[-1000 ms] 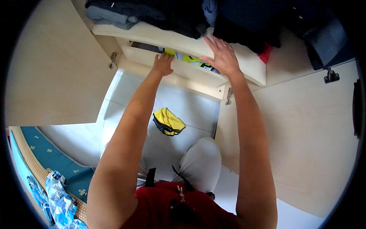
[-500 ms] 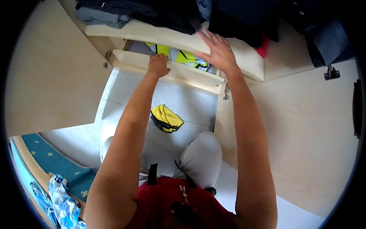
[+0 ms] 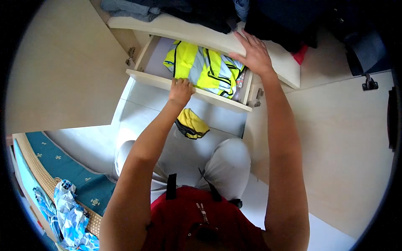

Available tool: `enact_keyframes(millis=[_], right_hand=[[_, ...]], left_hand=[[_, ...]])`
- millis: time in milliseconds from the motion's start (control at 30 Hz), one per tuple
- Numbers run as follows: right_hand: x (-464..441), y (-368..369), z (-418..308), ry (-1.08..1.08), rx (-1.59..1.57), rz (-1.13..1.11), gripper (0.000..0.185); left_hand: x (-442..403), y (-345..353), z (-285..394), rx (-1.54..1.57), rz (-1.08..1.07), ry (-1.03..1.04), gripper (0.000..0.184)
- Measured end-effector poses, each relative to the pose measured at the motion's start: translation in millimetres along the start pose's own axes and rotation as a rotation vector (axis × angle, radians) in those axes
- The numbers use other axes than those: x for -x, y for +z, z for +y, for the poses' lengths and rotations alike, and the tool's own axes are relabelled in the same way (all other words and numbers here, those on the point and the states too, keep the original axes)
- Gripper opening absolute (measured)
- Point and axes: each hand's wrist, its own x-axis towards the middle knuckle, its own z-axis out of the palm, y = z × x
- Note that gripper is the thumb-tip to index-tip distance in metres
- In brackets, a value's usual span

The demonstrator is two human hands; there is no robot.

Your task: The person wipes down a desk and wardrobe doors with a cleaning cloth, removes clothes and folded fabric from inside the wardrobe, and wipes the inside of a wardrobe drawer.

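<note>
My left hand (image 3: pixel 181 91) has its fingers hooked over the top edge of the front panel of a pale wooden drawer (image 3: pixel 217 100). The drawer is pulled well out. Inside it lies a folded yellow high-visibility vest (image 3: pixel 205 69) with grey reflective bands and black trim, and a small item shows at the right side, too partly covered to name. My right hand (image 3: pixel 256 55) rests with spread fingers on the shelf edge (image 3: pixel 201 35) above the drawer. A crumpled yellow and black cloth item (image 3: pixel 192 124) lies on the floor below the drawer.
Cabinet doors stand open at left (image 3: pixel 63 71) and right (image 3: pixel 335 138). Dark clothes (image 3: pixel 276 25) and grey folded clothes (image 3: pixel 130 9) are on the shelf. A bed edge with a teal cover (image 3: pixel 83 180) and a blue patterned cloth (image 3: pixel 69 209) is at lower left.
The drawer has come out much further toward me with my left hand on its front, so more of the vest shows. My right hand stays on the shelf edge. The view has shifted slightly.
</note>
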Motion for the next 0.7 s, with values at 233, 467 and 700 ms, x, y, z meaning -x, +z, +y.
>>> enact_keyframes(millis=[233,467,700], right_hand=[[1,1,5,-0.021,-0.009,0.004,0.08],[0,3,7,-0.022,-0.008,-0.006,0.078],[-2,3,3,0.01,-0.007,-0.042,0.08]], left_hand=[[11,8,-1,0.143,0.217,0.036,0.044],[-43,15,-34,0.731,0.43,-0.573,0.079],[-78,-13,11,1.152,0.068,-0.592,0.087]])
